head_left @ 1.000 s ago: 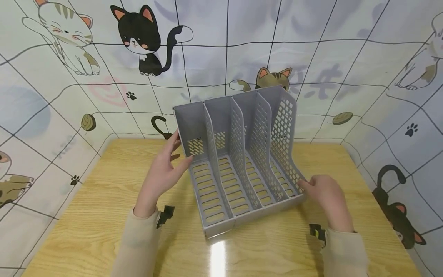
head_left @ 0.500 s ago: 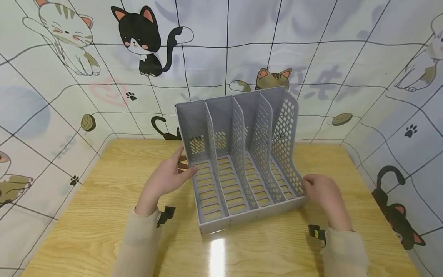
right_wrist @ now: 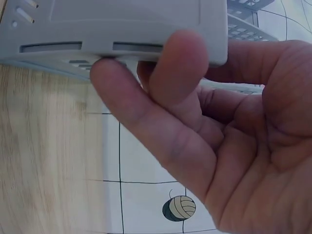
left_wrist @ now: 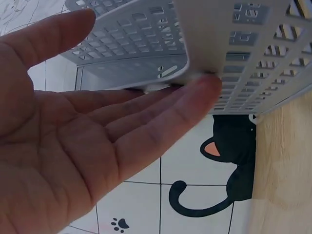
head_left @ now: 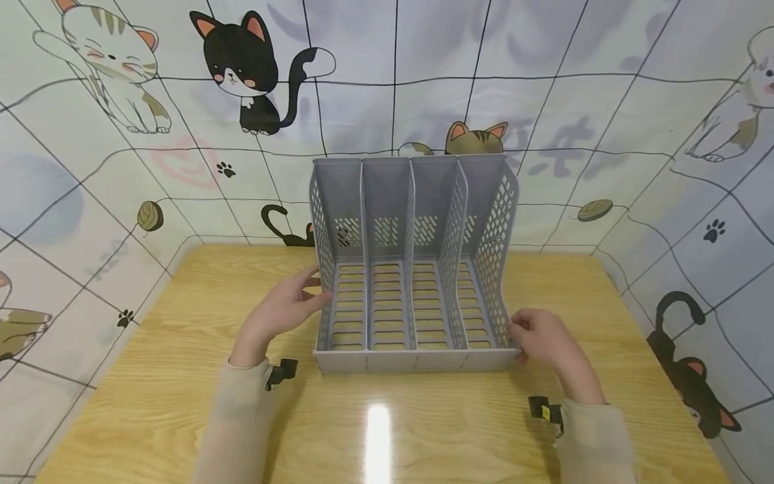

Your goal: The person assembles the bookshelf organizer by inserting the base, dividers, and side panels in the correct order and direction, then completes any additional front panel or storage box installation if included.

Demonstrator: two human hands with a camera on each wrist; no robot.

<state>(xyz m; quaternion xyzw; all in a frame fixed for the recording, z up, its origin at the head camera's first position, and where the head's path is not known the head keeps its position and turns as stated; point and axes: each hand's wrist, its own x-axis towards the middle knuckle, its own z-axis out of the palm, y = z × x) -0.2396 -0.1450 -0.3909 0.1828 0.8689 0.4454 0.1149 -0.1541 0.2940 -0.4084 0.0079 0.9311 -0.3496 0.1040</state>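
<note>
A grey plastic file rack [head_left: 417, 361] with slatted floor and lattice dividers stands upright on the wooden table, its open front facing me. Tall, solid-topped back panels close its far side. On its left side my left hand [head_left: 281, 309] touches the side wall; the left wrist view shows straight fingers against the lattice, thumb apart. My right hand [head_left: 547, 339] grips the front right corner. Up close in the right wrist view, curled fingers [right_wrist: 161, 126] sit at the rack's lower edge, and the thumb is partly hidden behind them.
The wooden table [head_left: 151, 383] runs under the rack and both forearms. Behind and beside it rises a white gridded cloth [head_left: 375, 47] printed with cartoon cats. Small dark wrist cameras [head_left: 282, 372] sit at the sleeve cuffs.
The rack has turned from a slant to face me squarely, its front right corner moving left and its left front edge moving back. Both hands have stayed at its sides.
</note>
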